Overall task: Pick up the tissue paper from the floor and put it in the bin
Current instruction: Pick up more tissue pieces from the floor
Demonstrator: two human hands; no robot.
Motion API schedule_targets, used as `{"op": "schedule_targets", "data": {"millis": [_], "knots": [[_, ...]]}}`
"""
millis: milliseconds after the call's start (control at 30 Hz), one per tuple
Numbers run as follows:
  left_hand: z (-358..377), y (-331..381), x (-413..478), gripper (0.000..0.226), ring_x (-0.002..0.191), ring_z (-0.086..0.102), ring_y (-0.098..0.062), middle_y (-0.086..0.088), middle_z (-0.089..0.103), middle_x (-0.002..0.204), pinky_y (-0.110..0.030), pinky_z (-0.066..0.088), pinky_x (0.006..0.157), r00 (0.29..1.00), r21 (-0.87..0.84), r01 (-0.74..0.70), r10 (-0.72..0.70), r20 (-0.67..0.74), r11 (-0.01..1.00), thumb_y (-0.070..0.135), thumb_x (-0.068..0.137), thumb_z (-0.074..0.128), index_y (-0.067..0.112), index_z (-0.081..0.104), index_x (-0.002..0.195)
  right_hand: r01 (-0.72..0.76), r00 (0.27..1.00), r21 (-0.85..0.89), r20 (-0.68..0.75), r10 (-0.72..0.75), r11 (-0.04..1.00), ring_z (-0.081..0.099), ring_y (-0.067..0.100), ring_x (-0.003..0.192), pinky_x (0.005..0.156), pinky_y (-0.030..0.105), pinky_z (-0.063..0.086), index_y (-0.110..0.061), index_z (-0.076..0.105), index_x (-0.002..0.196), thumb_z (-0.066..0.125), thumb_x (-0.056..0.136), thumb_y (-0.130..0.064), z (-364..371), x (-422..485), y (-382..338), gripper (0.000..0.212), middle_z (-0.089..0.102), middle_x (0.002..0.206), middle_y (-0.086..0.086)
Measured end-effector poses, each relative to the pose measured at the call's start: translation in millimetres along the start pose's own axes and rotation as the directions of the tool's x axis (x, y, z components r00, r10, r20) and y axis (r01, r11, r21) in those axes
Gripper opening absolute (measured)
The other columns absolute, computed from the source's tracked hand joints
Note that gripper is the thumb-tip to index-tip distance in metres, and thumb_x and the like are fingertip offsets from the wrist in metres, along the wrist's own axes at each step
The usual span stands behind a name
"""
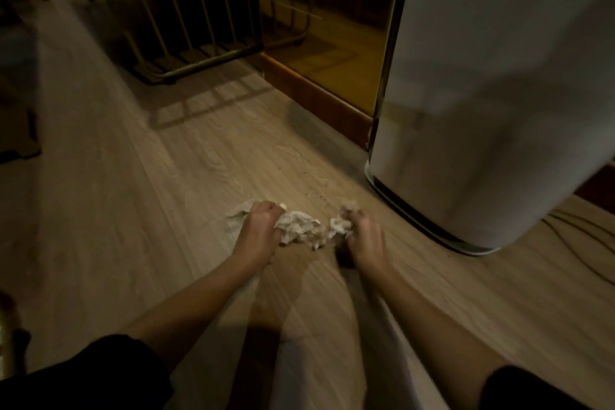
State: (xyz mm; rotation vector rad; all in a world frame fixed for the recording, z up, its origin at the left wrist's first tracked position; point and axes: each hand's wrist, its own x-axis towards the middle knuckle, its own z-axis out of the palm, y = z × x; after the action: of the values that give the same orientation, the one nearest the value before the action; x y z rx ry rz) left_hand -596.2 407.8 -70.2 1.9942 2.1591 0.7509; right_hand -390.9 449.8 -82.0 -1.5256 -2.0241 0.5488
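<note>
Crumpled white tissue paper [301, 230] lies on the wooden floor [133, 210] in the middle of the view. My left hand [261, 230] is clenched on its left part, with a flat piece sticking out to the left. My right hand [361, 233] is closed on a smaller wad of tissue at the right end. Both hands are down at floor level. A tall white bin [482, 93] with a dark base stands just right of my right hand.
A gold metal rack [173, 20] stands at the back left. A wooden skirting and a glass panel [332, 43] run behind the bin. Dark cables [579, 236] lie on the floor at the right. Small dark crumbs [306, 173] dot the floor beyond the tissue.
</note>
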Motion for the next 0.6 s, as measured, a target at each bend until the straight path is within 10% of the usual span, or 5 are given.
{"op": "schedule_targets", "data": {"millis": [233,333,600], "knots": [[-14,-26,44,0.040,0.101,0.055,-0.038,-0.023,0.062,0.106,-0.040,0.047,0.085,0.997,0.037,0.055,-0.053,-0.056,0.998,-0.004,0.069,0.060,-0.001,0.063,0.108,-0.022,0.966,-0.069,0.257,0.039,0.997,0.056,0.023,0.093,0.075,0.028,0.051,-0.010,0.060,0.111,0.058,0.086,-0.011,10,55,5,0.025,0.057,0.115,0.013],[-9,-34,44,0.042,0.101,0.055,-0.040,-0.024,0.062,0.107,-0.043,0.047,0.086,0.997,0.039,0.055,-0.053,-0.050,0.998,-0.007,0.067,0.059,-0.003,0.062,0.109,0.084,0.989,-0.160,0.136,-0.062,0.984,0.046,0.028,0.111,0.092,0.039,0.044,-0.011,0.057,0.118,0.059,0.083,-0.006,33,21,12,0.036,0.053,0.120,0.009],[24,19,22,0.038,0.102,0.054,-0.038,-0.023,0.063,0.107,-0.041,0.046,0.087,0.997,-0.083,-0.061,0.065,0.042,0.995,-0.009,0.067,0.059,-0.001,0.065,0.103,0.107,0.986,-0.109,0.138,-0.092,0.988,0.052,0.031,0.093,0.070,0.031,0.037,-0.010,0.067,0.104,0.056,0.068,0.007,-5,-39,32,0.042,0.060,0.100,0.011]]}}
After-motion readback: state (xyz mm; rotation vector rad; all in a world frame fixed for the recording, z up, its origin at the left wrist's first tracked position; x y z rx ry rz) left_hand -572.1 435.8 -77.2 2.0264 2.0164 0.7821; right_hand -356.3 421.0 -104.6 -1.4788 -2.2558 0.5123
